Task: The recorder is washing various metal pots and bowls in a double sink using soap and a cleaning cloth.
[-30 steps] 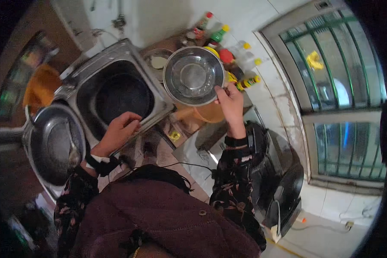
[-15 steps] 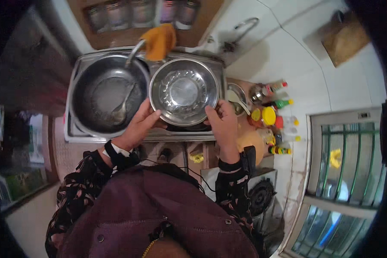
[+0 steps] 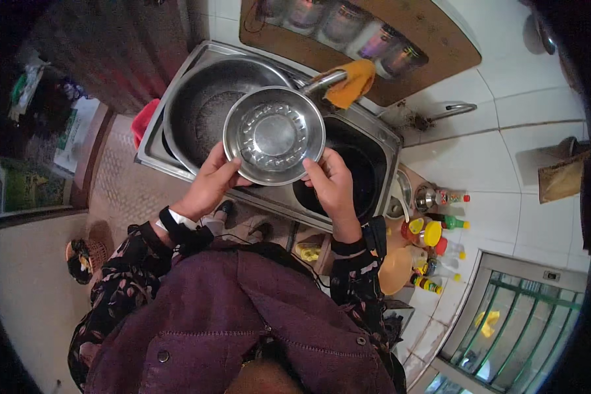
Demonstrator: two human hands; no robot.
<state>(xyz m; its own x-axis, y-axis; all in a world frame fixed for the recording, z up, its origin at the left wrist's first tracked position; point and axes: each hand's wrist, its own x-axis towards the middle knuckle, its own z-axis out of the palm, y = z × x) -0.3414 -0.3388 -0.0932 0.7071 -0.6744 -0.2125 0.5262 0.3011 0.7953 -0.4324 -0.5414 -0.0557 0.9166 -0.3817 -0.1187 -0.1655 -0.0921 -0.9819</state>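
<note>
Both hands, the left hand [image 3: 211,184] and the right hand [image 3: 330,184], grip the rim of the shiny round steel bowl [image 3: 274,135] in the middle of the frame, above the dark round pan [image 3: 203,105]; I think setting it down level needs care.

Bottles and jars [image 3: 433,240] clustered on counter right of stove: red jar with yellow lid, green bottle with red cap, small dark bottle with yellow label; brown paper bag [image 3: 561,176] against tiled wall at far right; green printed packages [image 3: 20,187] at far left
</note>
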